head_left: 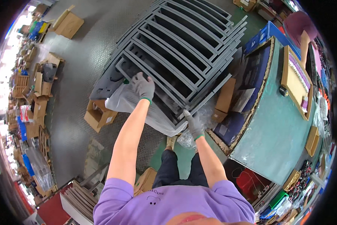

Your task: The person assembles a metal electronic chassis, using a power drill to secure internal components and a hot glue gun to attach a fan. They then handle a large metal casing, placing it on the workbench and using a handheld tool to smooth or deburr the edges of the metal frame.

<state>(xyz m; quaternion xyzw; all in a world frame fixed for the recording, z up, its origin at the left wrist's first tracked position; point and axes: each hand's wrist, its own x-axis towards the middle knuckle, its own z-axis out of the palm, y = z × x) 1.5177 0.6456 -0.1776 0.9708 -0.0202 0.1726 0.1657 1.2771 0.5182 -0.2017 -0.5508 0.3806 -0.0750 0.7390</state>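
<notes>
A stack of grey rectangular metal frames (176, 45) with long slots rises in front of me, its near end partly wrapped in translucent plastic film (138, 108). My left hand (144, 88), in a grey glove with a green cuff, lies over the nearest frame's left part, fingers somewhat apart, the tips against dark metal and film. At that frame's right near corner, my right hand (194, 125), gloved alike, has its fingers closed on the metal edge. What lies under both palms is hidden.
To the right stands a green-topped table (273, 123) bearing a wooden tray (297, 82) with purple parts. Crumpled clear plastic (189, 140) and a cardboard box (224, 97) sit beside the stack. An opened carton (99, 114) rests on the floor at left. Another person (299, 28) bends over at far right.
</notes>
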